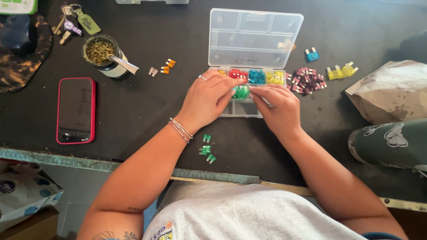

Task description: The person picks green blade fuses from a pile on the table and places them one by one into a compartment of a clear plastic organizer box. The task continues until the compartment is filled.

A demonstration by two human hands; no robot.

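Observation:
A clear plastic organiser box (pixel 242 110) lies open on the dark table, its lid (pixel 253 38) tipped back. Its compartments hold red fuses (pixel 237 74), blue fuses (pixel 256 76), yellow fuses (pixel 275 78) and green fuses (pixel 241 92). My left hand (pixel 208 101) and my right hand (pixel 276 106) meet over the green compartment, fingertips pinched together at the green fuses. What each fingertip grips is hidden. Three loose green fuses (pixel 207 150) lie on the table near my left wrist.
A pile of purple fuses (pixel 306 80), yellow fuses (pixel 341 71) and a blue fuse (pixel 312 55) lie right of the box. Orange fuses (pixel 167 66), a cup with a metal straw (pixel 106 55), keys (pixel 73 22), a red-cased phone (pixel 76 110), a paper bag (pixel 391 91) and a green bottle (pixel 391 142) surround them.

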